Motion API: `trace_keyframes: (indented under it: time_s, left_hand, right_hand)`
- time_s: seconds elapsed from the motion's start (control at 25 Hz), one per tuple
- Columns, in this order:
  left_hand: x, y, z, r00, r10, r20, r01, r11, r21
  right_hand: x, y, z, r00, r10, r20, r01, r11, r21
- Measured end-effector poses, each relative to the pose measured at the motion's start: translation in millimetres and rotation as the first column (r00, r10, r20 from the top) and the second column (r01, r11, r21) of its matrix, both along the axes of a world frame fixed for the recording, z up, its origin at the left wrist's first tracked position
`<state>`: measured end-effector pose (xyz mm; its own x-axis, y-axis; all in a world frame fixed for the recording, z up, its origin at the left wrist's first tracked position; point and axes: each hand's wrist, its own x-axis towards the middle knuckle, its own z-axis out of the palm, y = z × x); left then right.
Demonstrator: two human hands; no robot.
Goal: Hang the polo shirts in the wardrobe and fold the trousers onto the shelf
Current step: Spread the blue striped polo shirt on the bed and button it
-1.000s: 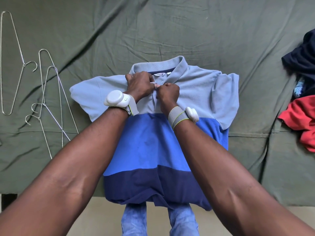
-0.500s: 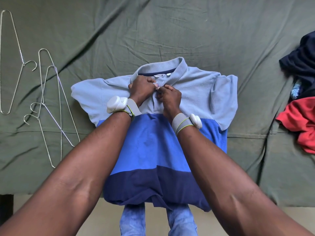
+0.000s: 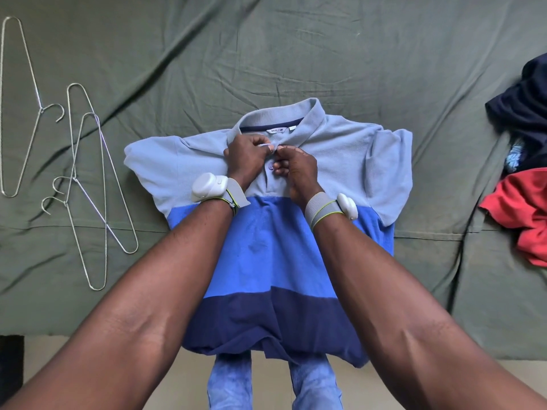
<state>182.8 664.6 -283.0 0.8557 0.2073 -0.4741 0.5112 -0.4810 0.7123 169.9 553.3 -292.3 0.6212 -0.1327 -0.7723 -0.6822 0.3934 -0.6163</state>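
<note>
Left of polo shirt [image 3: 266, 247], wire hangers [image 3: 88, 184]

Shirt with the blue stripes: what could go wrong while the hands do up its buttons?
The left hand and right hand pinch the shirt near its collar, so a hard tug might stretch it. Its bottom edge hangs over the bed's edge, so it could slide off. The hangers lie crossed and might tangle when one is lifted.

- My bed [image 3: 266, 54] was covered in a creased green sheet.
- The striped polo shirt [image 3: 266, 247] lay flat at its near edge.
- Three wire hangers [image 3: 88, 187] lay toward the left edge.
- Piled clothes [image 3: 524, 179] sat at the right edge.
</note>
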Motion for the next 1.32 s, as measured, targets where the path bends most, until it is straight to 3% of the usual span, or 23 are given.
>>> trace_keyframes:
  time_s: [0.36, 0.52, 0.56, 0.72, 0.84, 0.92, 1.04, 1.08, 1.16, 1.24, 1.28, 1.32]
  left_hand:
    - [-3, 6, -7, 0.998, -0.060, 0.008, 0.060, 0.998, -0.022]
    - [-3, 3, -5, 0.995, -0.103, -0.013, 0.097, 0.965, -0.242]
    - [-3, 2, -6, 0.994, -0.107, -0.005, 0.104, 0.972, -0.212]
    - [-6, -1, -8, 0.986, -0.133, 0.101, 0.110, 0.972, 0.209]
    - [-8, -1, -8, 0.979, -0.170, 0.114, 0.144, 0.968, 0.203]
    - [-5, 4, -7, 0.969, -0.230, 0.085, 0.210, 0.956, 0.204]
    - [7, 13, -3, 0.889, -0.455, 0.052, 0.425, 0.862, 0.276]
    - [12, 16, -1, 0.848, -0.525, 0.076, 0.471, 0.811, 0.346]
    - [22, 24, 4, 0.792, -0.578, 0.196, 0.404, 0.738, 0.540]
    - [30, 40, 10, 0.825, -0.481, 0.298, 0.206, 0.746, 0.634]
    - [32, 54, 11, 0.863, -0.422, 0.278, 0.159, 0.749, 0.644]
    - [33, 70, 11, 0.907, -0.373, 0.196, 0.170, 0.750, 0.639]
  right_hand:
    - [7, 2, -10, 0.998, 0.064, -0.016, -0.065, 0.996, -0.054]
    - [3, 0, -12, 0.995, 0.100, 0.002, -0.099, 0.990, -0.103]
    - [1, 2, -14, 0.995, 0.101, 0.016, -0.098, 0.987, -0.130]
    - [-7, 12, -19, 0.988, 0.134, 0.080, -0.104, 0.949, -0.298]
    - [-13, 13, -16, 0.963, 0.238, 0.125, -0.157, 0.873, -0.461]
    - [-16, 9, -15, 0.903, 0.388, 0.186, -0.202, 0.763, -0.614]
    - [-13, 1, -9, 0.675, 0.712, 0.196, -0.212, 0.441, -0.872]
    - [-9, -2, -7, 0.618, 0.762, 0.193, -0.179, 0.376, -0.909]
    - [-2, -11, -3, 0.658, 0.719, 0.225, -0.139, 0.409, -0.902]
    - [4, -24, -3, 0.774, 0.596, 0.213, -0.147, 0.496, -0.856]
    - [7, -31, -2, 0.807, 0.566, 0.166, -0.155, 0.475, -0.866]
    - [11, -41, -2, 0.814, 0.571, 0.105, -0.156, 0.389, -0.908]
